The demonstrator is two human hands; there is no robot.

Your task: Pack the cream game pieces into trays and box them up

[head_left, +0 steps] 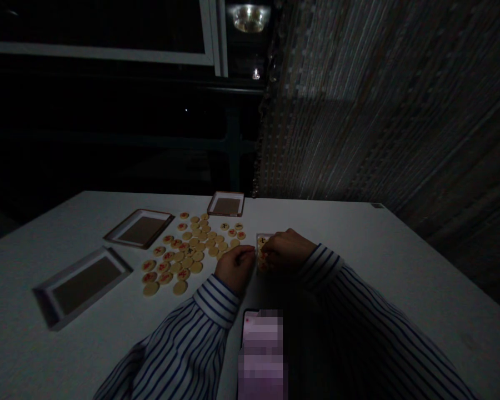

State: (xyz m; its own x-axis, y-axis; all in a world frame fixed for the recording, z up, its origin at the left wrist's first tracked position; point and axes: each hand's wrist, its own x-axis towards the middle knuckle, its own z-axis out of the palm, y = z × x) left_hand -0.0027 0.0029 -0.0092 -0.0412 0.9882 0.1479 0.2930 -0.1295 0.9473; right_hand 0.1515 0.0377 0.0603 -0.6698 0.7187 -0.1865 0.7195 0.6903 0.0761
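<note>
Many round, pale wooden discs (187,262) lie scattered on the white table, some showing red or black characters. At the centre, a small box (258,238) holds several discs, partly hidden by my right hand (289,249). The fingers of that hand are bent down over the box, and their tips and anything between them are hidden. My left hand (235,268) is curled just left of the box, thumb and forefinger close together near its edge. Whether a disc is between them is too dark to tell.
An open box part (120,261) lies at the left, with a brown-rimmed tray (166,223) behind it. A smaller tray (242,205) stands at the back. A phone (263,355) lies in front, near the table's (400,278) closest side. A bead curtain (337,139) hangs behind.
</note>
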